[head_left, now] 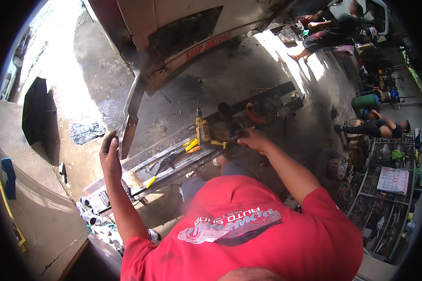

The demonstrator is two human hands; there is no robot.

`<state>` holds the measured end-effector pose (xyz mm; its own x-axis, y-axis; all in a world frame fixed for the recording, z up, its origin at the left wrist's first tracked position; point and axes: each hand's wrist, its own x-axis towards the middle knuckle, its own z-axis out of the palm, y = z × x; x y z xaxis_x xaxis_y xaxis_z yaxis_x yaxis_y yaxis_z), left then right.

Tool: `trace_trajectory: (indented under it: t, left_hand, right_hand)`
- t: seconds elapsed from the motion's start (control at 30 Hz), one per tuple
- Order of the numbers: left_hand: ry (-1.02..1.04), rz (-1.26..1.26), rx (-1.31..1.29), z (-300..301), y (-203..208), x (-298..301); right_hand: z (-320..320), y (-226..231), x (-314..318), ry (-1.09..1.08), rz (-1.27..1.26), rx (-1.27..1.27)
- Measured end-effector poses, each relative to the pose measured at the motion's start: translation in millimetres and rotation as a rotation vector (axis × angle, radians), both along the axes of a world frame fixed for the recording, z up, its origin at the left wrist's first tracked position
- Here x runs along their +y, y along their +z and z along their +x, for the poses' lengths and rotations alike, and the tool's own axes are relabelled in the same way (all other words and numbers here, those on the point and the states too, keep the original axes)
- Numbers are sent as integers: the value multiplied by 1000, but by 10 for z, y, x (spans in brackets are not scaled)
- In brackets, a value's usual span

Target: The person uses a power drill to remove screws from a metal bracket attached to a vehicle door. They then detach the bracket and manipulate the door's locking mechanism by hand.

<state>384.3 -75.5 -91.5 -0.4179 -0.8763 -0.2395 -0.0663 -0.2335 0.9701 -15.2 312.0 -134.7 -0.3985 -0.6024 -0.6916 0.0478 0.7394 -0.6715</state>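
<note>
My left hand (109, 152) is raised beside the lower end of a bent, worn metal strip (130, 119) hanging from a vehicle's body panel. Its thumb and fingers stand apart, and I cannot tell whether they touch the strip. To the right, my right hand (254, 141) reaches over the bench with curled, darkened fingertips. Something dark and thin seems to be at those fingertips, too dim to name. Between my hands a yellow power drill (203, 131) stands on the metal bench (164, 169), its bit pointing away from me. Yellow-handled tools (191, 145) lie left of it.
Overhead hangs the pale vehicle panel (173, 35). An orange coiled cord or hose (260, 112) lies on the bench's far right. A black sheet (40, 119) and crumpled plastic (87, 133) are at left. Two other people (330, 33) are at right, near a wire rack (384, 187).
</note>
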Motion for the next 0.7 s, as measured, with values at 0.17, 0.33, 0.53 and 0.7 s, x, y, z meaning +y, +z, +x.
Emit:
trace_trajectory:
  t: [0.17,0.33,0.53,0.7]
  left_hand:
    - [74,102,20,-131,358,280]
    - [272,266,-96,-96,656,806]
    - [439,266,-57,-150,824,1251]
    - [347,65,4,-575,1130,1319]
  right_hand:
    - [-557,302,-2236,-507,-832,-789]
    - [-922,91,-3412,-778,-1110,-1143]
    - [-704,379,-3507,-700,-1091,-863]
    - [-850,204,-3490,-420,-1121,-363]
